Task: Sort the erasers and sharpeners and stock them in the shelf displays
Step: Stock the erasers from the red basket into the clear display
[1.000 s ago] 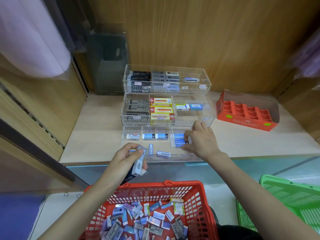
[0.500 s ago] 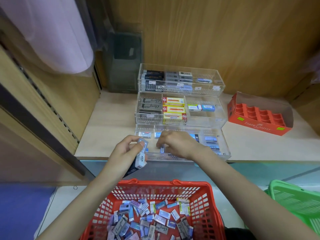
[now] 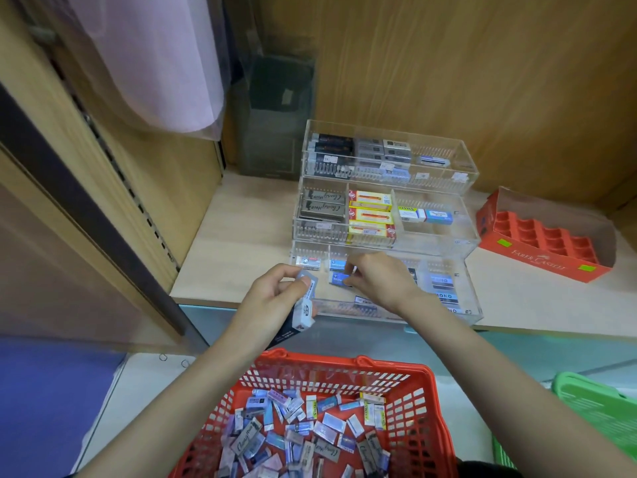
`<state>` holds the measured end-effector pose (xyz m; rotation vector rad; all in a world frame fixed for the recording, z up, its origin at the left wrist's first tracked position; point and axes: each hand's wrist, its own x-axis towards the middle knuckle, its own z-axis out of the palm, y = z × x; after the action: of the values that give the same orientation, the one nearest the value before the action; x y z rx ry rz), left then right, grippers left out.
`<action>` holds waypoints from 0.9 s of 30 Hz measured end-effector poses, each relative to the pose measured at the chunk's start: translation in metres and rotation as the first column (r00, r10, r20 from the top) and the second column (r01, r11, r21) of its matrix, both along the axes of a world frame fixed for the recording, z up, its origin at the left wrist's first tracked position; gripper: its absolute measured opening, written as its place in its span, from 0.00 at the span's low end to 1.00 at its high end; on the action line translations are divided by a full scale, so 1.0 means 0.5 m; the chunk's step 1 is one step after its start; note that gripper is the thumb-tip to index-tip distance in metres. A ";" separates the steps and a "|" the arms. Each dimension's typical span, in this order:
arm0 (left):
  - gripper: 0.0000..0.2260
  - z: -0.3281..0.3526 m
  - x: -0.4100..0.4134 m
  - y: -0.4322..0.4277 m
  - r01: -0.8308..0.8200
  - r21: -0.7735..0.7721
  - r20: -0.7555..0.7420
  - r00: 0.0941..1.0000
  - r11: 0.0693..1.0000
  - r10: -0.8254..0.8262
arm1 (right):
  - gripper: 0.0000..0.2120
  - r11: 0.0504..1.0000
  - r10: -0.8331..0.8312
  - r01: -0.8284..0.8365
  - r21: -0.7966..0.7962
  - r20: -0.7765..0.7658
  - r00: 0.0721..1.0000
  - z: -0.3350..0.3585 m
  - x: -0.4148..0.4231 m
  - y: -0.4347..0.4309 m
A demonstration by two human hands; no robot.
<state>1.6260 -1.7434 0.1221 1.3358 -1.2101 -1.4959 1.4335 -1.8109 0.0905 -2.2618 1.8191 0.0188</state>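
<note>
Forward, right hand [image 3: 375, 282] pinching blue eraser [image 3: 338, 278], left hand [image 3: 272, 300] gripping erasers [image 3: 306, 310]

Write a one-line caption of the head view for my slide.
Right hand pinches a blue eraser in the front tray; left hand holds a stack of erasers; red basket below.

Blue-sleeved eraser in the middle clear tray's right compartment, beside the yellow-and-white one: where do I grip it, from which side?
Come down from above: the clear acrylic tray is open-topped and its walls block the sides. Pinch the blue-sleeved eraser across its front and back long edges; its left end abuts the yellow-and-white eraser, so end grips look cramped.
</note>
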 end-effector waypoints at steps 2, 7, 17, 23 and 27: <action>0.04 0.001 0.000 0.001 -0.010 0.008 -0.009 1.000 1.000 0.010 | 0.10 1.000 0.012 -0.012 -0.009 -0.022 1.000 -0.001 0.008 0.000; 0.04 0.009 0.008 0.005 0.000 -0.003 0.001 1.000 1.000 0.000 | 0.14 1.000 0.010 -0.010 0.000 -0.087 0.996 -0.001 0.014 0.000; 0.03 0.005 0.009 0.010 0.064 -0.080 0.057 0.997 0.995 -0.060 | 0.06 0.996 -0.086 0.086 -0.030 -0.003 0.996 -0.001 0.022 0.000; 0.06 -0.001 0.009 0.012 0.092 -0.098 0.103 0.991 0.991 -0.082 | 0.09 0.970 0.174 -0.178 0.162 0.043 0.984 0.059 -0.034 0.005; 0.07 0.000 0.004 0.015 0.109 -0.109 0.118 0.988 0.988 -0.096 | 0.05 0.946 0.278 -0.253 0.203 -0.101 0.955 0.041 -0.033 0.000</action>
<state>1.6278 -1.7361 0.1222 1.3120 -1.4348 -1.4143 1.4171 -1.8108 0.1108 -2.3960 1.4803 0.3767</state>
